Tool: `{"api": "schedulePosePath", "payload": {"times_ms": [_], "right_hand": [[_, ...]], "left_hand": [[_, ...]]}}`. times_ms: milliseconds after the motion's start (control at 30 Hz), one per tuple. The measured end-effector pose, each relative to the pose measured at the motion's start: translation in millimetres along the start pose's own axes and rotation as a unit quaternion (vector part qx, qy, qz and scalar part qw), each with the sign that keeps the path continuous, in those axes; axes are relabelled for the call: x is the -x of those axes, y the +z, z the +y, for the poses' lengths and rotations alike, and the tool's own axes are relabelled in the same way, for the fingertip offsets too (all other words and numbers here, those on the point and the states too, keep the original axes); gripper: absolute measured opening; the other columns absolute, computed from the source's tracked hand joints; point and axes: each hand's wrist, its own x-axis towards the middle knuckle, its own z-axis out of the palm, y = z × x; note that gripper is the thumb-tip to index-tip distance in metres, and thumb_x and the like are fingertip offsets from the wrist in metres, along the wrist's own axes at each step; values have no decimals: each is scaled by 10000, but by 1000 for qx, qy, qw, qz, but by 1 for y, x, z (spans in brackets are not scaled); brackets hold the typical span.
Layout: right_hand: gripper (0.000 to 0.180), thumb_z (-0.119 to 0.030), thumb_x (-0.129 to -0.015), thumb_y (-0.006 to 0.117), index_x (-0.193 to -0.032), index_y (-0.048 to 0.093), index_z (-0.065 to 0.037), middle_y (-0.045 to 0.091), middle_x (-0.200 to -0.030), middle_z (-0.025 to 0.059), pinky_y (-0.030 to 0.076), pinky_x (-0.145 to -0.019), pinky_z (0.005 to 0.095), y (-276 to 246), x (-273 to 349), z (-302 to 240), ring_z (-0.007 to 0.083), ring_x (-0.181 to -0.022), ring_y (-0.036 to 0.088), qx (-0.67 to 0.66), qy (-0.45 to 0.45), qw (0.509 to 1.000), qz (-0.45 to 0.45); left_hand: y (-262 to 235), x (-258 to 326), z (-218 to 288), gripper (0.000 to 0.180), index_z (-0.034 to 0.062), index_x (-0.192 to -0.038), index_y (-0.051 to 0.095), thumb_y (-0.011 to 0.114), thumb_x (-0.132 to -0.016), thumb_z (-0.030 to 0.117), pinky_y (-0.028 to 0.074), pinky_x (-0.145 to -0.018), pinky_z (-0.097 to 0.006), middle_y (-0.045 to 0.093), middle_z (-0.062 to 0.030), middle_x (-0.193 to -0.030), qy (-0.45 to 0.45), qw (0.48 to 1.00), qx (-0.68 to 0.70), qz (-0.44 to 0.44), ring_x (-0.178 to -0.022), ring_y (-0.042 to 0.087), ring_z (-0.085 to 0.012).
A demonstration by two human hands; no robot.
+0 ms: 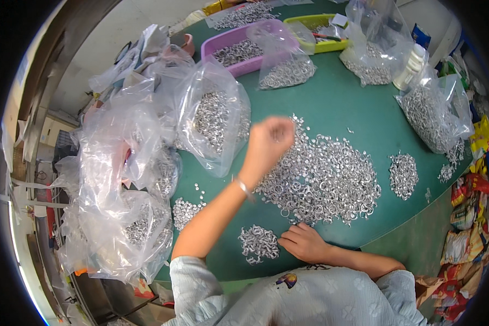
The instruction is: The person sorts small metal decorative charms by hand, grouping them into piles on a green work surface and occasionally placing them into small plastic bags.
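Main heap (331, 179): loose metal rings and smaller bits, mixed, at the middle of the green table (320, 103); judged largely undivided.
Set apart: three small piles noted, namely near pile (258, 243), left pile (186, 212) of finer pieces, and right pile (403, 176); separation judged only partly done.
Left hand (271, 136): raised at the heap's far-left side, fingers curled; blurred, contents cannot be told.
Right hand (304, 243): lowered between heap and near pile, fingers bent; grip cannot be told.
Bagged stock: rings are contained in the clear bag (223, 155), far left.
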Motion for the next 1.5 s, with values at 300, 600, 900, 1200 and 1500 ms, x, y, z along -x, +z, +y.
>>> {"api": "schedulePosePath", "payload": {"times_ms": [300, 600, 900, 1200, 1500], "right_hand": [[264, -98, -745, 565, -991, 617, -16, 559, -905, 61, 389, -719, 342, -8, -3, -1, 218, -836, 524, 34, 10, 999, 23], [269, -98, -752, 595, -1004, 629, -11, 586, -986, 83, 383, -780, 366, -7, 7, -12, 239, -901, 522, 73, 78, 994, 14], [294, -89, -781, 683, -1057, 630, -2, 598, -1144, 100, 390, -912, 450, -7, 22, -26, 285, -1110, 523, 22, 98, 994, 52], [255, -52, -777, 651, -1031, 643, -18, 582, -1164, 103, 373, -935, 445, -22, 28, -18, 295, -1145, 519, 158, 133, 977, 48], [549, -137, -849, 647, -1343, 448, -4, 448, -1393, 171, 333, -1090, 467, -2, -23, -30, 371, -1331, 379, -146, 97, 983, -50]], "left_hand": [[-30, -107, 48, 359, -83, -1260, 510, 516, -913, 11, 512, -908, -314, 548, -181, -1213, -113, 930, 301, 180, -1113, 583, -257], [-33, 130, 23, 291, -25, -1174, 586, 575, -884, 1, 444, -969, -326, 579, -130, -1248, -49, 996, 74, -26, -1143, 572, -250], [10, 244, 6, 536, 55, -1244, 554, 709, -799, 309, 190, -1050, -673, 432, -158, -1386, -11, 941, -336, -45, -1298, 377, -370], [42, 262, -10, 256, 67, -1026, 610, 680, -781, 56, 181, -1047, -696, 533, -91, -1184, 28, 944, -329, 24, -1243, 458, -313], [34, 326, 19, 194, 19, -1055, 588, 621, -876, 84, 459, -943, -449, 621, -117, -947, -104, 974, 132, 152, -1058, 599, -294]]}}
